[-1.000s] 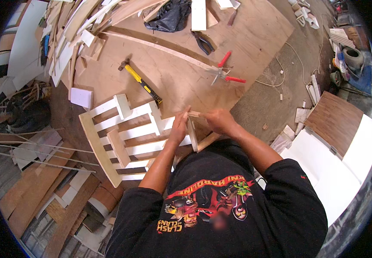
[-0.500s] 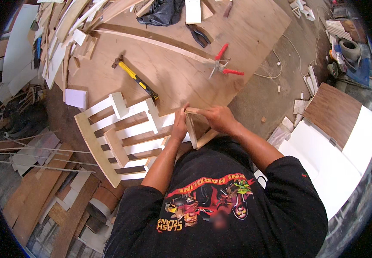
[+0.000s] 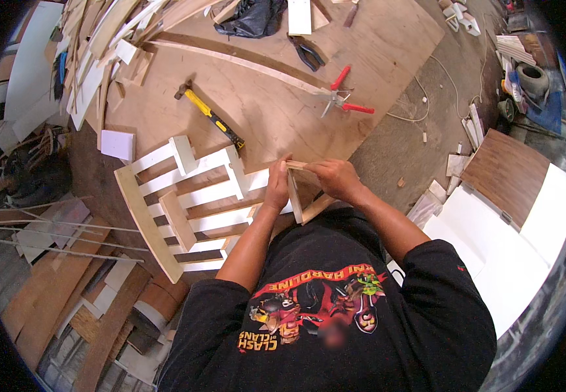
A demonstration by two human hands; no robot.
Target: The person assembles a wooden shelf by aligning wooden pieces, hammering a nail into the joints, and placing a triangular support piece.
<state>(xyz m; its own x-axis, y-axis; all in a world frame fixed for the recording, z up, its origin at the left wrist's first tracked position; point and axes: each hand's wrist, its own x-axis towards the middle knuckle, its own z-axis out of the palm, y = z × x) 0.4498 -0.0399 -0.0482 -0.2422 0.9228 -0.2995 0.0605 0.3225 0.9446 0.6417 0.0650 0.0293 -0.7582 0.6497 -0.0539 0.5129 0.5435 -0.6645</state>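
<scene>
Wooden strip (image 3: pixel 298 165) runs crosswise; left hand (image 3: pixel 278 187) and right hand (image 3: pixel 336 178) hold it.

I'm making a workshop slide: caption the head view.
Left hand and right hand hold a wooden strip beside a white-slatted panel; a hammer lies on plywood.

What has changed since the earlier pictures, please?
Little: the right hand seems to have shifted its grip slightly on the wooden frame; nothing was visibly taken up or let go. The left hand stays on the frame; the hammer and red-handled tool lie where they did.
</scene>
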